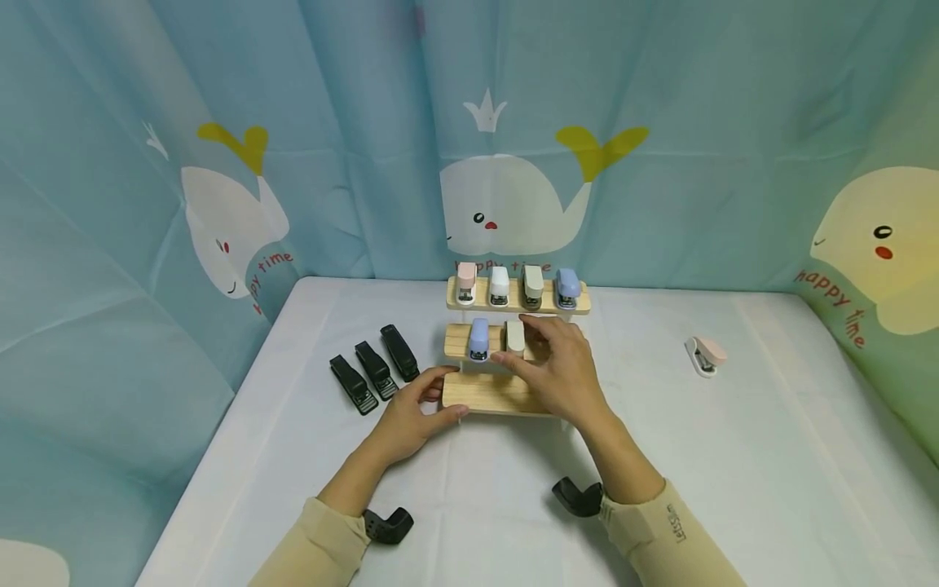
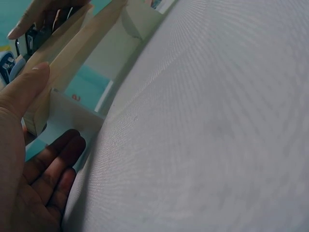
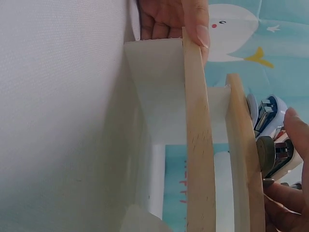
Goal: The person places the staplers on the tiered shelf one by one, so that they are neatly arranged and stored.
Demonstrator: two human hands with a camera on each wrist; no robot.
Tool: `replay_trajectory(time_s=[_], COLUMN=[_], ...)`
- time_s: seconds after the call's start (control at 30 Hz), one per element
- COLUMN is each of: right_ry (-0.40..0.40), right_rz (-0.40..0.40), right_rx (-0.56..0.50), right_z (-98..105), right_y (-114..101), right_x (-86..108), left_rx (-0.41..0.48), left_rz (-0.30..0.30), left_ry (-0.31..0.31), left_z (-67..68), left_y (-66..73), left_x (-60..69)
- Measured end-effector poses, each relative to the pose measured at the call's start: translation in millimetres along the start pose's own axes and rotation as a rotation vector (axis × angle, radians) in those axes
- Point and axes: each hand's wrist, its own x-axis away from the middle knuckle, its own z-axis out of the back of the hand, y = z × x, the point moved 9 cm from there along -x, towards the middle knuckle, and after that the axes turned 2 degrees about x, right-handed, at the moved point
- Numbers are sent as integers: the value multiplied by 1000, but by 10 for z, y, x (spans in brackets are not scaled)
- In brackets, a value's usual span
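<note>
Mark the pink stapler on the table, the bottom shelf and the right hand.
Pink stapler (image 1: 709,352): head view, its pink top.
Bottom shelf (image 1: 490,393): head view, bare wood.
Right hand (image 1: 564,372): head view, its back.

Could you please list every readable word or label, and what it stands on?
"happy time": curtain, beside the left whale.
"happy time": curtain, below the middle whale, partly hidden by staplers.
"happy time": curtain, beside the right whale.
Print on the right sleeve: too small to read surely.
Red letters in the wrist views: only fragments.
</note>
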Motion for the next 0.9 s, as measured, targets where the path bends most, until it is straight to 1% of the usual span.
replay_trajectory(time_s=[0.5,0.63,0.9], right_ry=[-25,-44,-123], right_rz=[9,8,-56], right_rx=[-3,-7,-49], right_z=[4,1,19], right_y=[-12,-13,51], right_x=[-3,-5,0], left_rx=[2,-1,-10], left_rz=[7,7,4], left_ry=[5,8,7], left_z=[6,9,11], left_y=[8,0,1], left_x=[3,9,1])
